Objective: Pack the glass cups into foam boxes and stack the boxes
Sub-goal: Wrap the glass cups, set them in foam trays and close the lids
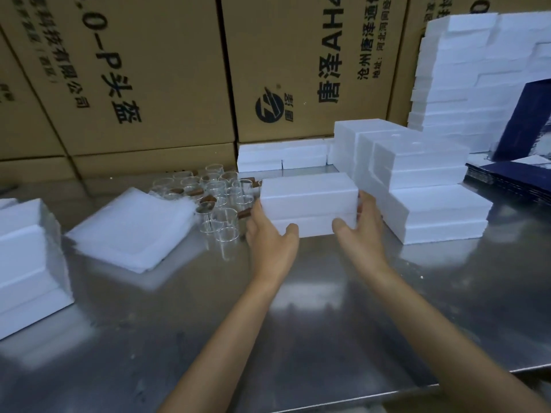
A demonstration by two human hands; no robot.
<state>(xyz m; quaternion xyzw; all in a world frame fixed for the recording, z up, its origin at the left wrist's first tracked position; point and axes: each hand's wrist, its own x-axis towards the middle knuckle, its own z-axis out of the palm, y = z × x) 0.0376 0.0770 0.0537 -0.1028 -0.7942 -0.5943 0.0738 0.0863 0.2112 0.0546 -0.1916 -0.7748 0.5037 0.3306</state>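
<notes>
A closed white foam box (308, 201) stands on the steel table (298, 323) in the middle. My left hand (269, 236) grips its left end, thumb on the front face. My right hand (362, 226) grips its right end, thumb on the front and fingers round the side. Several clear glass cups (222, 201), some with brown wooden handles, stand just left of the box. To the right, more closed foam boxes (423, 180) are piled in a stepped stack.
A pile of white foam sheets (131, 228) lies left of the cups. A foam box stack (26, 263) sits at the far left edge. Cardboard cartons (149, 84) wall the back. Tall foam stacks (477, 79) and dark blue cartons (524, 126) fill the right.
</notes>
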